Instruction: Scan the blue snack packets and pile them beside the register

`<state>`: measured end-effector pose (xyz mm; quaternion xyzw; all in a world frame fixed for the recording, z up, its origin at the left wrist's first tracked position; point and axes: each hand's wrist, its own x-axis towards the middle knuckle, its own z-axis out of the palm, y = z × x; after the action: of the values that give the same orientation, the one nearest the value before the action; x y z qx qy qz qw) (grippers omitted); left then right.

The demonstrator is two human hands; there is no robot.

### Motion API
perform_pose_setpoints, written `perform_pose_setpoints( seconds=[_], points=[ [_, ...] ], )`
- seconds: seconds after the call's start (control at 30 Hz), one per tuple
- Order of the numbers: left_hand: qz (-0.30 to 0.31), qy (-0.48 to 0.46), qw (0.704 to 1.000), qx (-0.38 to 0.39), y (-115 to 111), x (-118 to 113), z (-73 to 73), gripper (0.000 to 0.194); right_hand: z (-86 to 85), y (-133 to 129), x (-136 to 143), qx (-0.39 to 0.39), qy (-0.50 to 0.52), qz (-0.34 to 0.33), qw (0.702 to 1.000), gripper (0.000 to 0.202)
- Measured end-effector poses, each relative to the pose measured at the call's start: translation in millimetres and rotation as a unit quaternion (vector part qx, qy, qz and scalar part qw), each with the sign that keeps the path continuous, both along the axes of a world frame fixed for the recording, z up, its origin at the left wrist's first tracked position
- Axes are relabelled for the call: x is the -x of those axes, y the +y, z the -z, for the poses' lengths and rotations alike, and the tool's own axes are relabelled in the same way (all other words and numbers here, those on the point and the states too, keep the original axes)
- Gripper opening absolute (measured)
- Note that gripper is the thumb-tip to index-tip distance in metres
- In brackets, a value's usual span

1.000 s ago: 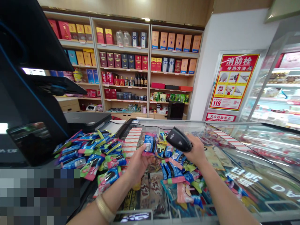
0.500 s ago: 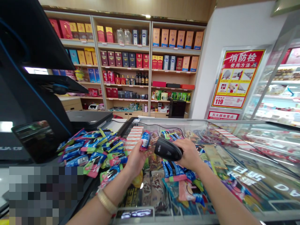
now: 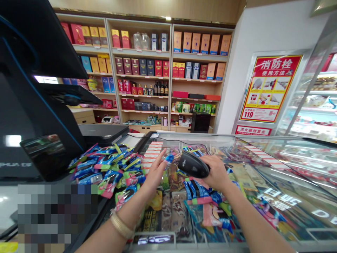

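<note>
My right hand (image 3: 217, 172) is wrapped round a black barcode scanner (image 3: 194, 165), its head facing left. Just left of the scanner is my left hand (image 3: 156, 172), fingers fairly straight and a blue snack packet (image 3: 169, 158) at the fingertips. The hand hides most of that packet. A heap of blue, pink and green snack packets (image 3: 105, 167) lies to the left of my left hand. More of these packets (image 3: 201, 191) lie on the glass below the scanner.
Under my arms is a glass-topped freezer (image 3: 181, 242) with packaged goods inside. A dark monitor and register stand (image 3: 44, 116) rises at the left. The scanner's cord (image 3: 181, 141) runs across the glass. Behind are shelves of boxes (image 3: 143, 52) and a red notice (image 3: 271, 89).
My left hand has turned, so the blue packet shows less and sits closer to the scanner. The scanner stays in my right hand. The view has shifted slightly.
</note>
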<state>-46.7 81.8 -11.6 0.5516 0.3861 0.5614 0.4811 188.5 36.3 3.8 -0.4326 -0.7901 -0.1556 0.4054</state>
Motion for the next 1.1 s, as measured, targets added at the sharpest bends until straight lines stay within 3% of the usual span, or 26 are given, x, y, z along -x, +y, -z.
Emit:
perform_pose_setpoints(
  seconds=[0.07,0.13,0.23,0.33,0.47,0.57,0.67,0.77,0.87,0.97,1.1],
  points=[
    [-0.029,0.178,0.981,-0.071,-1,8,-7.7,0.049,0.5,2,-5,-0.021,0.006,0.014,1.0,0.022],
    [-0.049,0.334,0.936,-0.099,-2,15,-13.1,0.042,1.3,4,-9,-0.033,0.009,0.03,0.999,0.021],
    [-0.084,0.453,0.882,-0.103,-3,21,-12.8,0.029,3.0,7,-13,-0.033,0.016,0.048,0.998,0.021],
    [-0.116,0.445,0.881,-0.112,-4,23,-5.9,0.01,4.4,9,-17,-0.035,0.02,0.061,0.997,0.022],
    [-0.149,0.413,0.889,-0.132,-8,23,-3.3,0.021,5.1,10,-20,-0.038,0.017,0.077,0.996,0.02],
    [-0.147,0.425,0.876,-0.176,-12,19,-8.3,0.015,4.9,10,-22,-0.037,0.017,0.085,0.996,0.017],
    [-0.095,0.429,0.874,-0.206,-18,9,-10.8,0.013,4.5,10,-22,-0.043,0.016,0.087,0.995,0.016],
    [0.008,0.378,0.899,-0.223,-28,-6,-4.9,0.033,4.4,10,-21,-0.044,0.015,0.089,0.995,0.015],
    [0.086,0.355,0.902,-0.228,-40,-21,7.5,0.061,4.7,11,-21,-0.038,0.014,0.087,0.995,0.016],
    [0.115,0.379,0.887,-0.238,-49,-33,18.3,0.076,5.3,12,-23,-0.037,0.003,0.084,0.996,0.019],
    [0.103,0.363,0.898,-0.227,-50,-39,22.0,0.063,5.1,11,-22,-0.041,0.006,0.084,0.996,0.02]
  ],
)
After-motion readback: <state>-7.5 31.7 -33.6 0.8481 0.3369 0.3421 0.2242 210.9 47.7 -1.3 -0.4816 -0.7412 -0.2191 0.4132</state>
